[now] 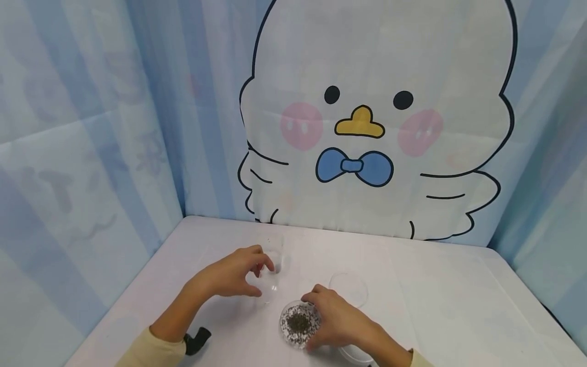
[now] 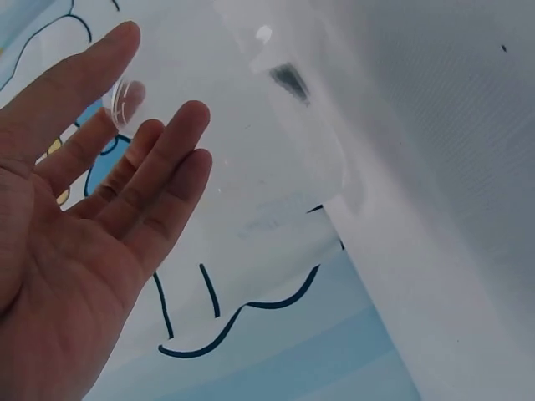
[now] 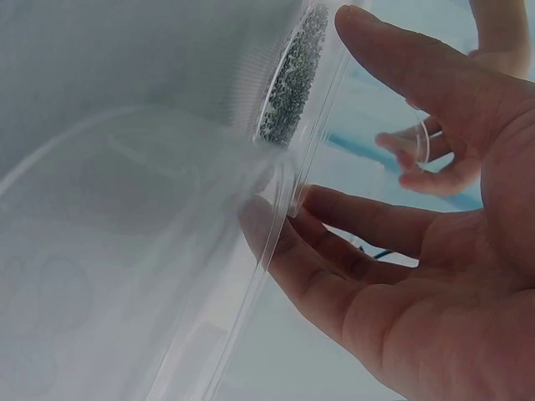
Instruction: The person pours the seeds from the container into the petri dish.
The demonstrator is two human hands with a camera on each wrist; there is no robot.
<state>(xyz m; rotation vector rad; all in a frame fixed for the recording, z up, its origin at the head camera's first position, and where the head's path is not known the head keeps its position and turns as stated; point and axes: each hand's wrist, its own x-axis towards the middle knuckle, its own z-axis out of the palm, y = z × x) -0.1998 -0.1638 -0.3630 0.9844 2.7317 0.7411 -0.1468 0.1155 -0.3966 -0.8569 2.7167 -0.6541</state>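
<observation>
My right hand [image 1: 337, 316] grips a clear round dish [image 1: 286, 334] by its rim, thumb at the near side and fingers at the far side. Dark and white specks lie inside, darkest in the middle. In the right wrist view the specks [image 3: 297, 75] show through the dish wall. To the left, my left hand [image 1: 229, 275] is bent in a C shape over the table. Its fingers hold a small clear round lid [image 2: 122, 109], seen nearly edge-on; the same lid [image 3: 423, 142] shows at those fingers in the right wrist view.
A clear container [image 1: 274, 250] with a dark patch inside [image 2: 288, 82] stands beyond my left fingers. One clear disc [image 1: 348, 288] lies behind my right hand, another [image 1: 355, 355] beside its wrist. A black curved piece [image 1: 197, 341] sits by my left wrist. Curtains surround the white table [image 1: 458, 306].
</observation>
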